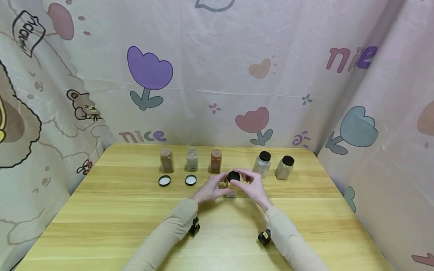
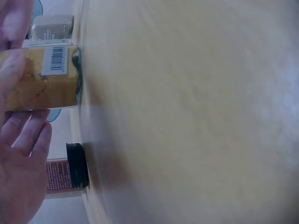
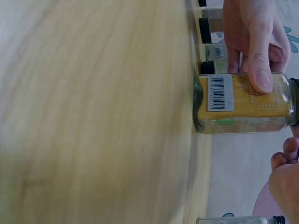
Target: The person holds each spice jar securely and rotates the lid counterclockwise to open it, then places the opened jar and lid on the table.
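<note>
A square glass jar of yellow powder [image 3: 243, 100] stands upright on the table, with a barcode label low on its side. My left hand [image 1: 211, 188] grips the jar's body, thumb on the near side and fingers round the back. At the top, my right hand [image 1: 252, 186] pinches the black lid [image 1: 233, 176] between thumb and fingers. The lid sits on the jar's mouth. Beyond the left hand, in the left wrist view, another black lid [image 2: 77, 165] is in front of a reddish jar [image 1: 216, 162].
Lidless brown [image 1: 167, 161] and pale [image 1: 192, 160] jars stand back left, with upturned lids [image 1: 164, 181] [image 1: 191, 180] before them. Two black-capped jars [image 1: 262, 165] [image 1: 284, 168] stand back right. A printed curtain [image 1: 203, 75] hangs behind the wooden table [image 1: 101, 226].
</note>
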`<state>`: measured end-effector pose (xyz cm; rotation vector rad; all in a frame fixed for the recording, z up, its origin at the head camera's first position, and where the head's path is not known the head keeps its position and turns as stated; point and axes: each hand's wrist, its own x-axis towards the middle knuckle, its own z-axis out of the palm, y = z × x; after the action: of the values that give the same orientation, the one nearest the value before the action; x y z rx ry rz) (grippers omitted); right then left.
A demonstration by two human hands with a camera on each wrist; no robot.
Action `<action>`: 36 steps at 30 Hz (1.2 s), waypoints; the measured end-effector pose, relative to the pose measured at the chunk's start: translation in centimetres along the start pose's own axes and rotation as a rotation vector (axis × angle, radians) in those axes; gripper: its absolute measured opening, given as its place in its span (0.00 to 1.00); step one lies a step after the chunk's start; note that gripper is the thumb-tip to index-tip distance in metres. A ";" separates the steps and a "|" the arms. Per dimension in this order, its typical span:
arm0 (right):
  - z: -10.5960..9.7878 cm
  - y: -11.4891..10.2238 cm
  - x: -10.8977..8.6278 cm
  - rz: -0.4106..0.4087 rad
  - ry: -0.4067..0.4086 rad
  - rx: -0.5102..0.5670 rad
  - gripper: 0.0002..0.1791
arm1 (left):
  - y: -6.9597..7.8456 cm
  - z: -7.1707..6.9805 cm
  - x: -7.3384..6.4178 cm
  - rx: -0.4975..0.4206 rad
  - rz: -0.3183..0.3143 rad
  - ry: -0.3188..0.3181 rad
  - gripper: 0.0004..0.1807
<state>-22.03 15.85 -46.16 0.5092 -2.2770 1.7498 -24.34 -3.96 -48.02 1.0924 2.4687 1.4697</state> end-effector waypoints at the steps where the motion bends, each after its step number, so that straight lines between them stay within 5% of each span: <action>1: 0.0 0.0 -0.1 -0.002 -0.001 -0.004 0.20 | 0.0 0.0 0.0 0.002 -0.006 0.000 0.26; 14: 0.0 -0.8 0.0 -0.013 0.034 -0.147 0.29 | 0.0 0.1 0.0 -0.022 -0.039 0.009 0.26; 21: 0.0 -5.2 -0.5 -0.005 0.025 -0.155 0.27 | -0.1 0.2 0.1 -0.026 -0.041 0.005 0.26; 30: -0.3 -1.8 -0.2 -0.040 -0.001 -0.116 0.26 | 0.0 0.1 0.1 -0.039 -0.044 0.004 0.26; 36: -0.3 -1.4 -0.1 -0.007 -0.006 -0.128 0.28 | 0.1 0.1 0.0 -0.036 -0.053 -0.001 0.27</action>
<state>-21.33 15.82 -44.87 0.4975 -2.3690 1.5889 -24.26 -3.86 -47.97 1.0130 2.4401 1.4924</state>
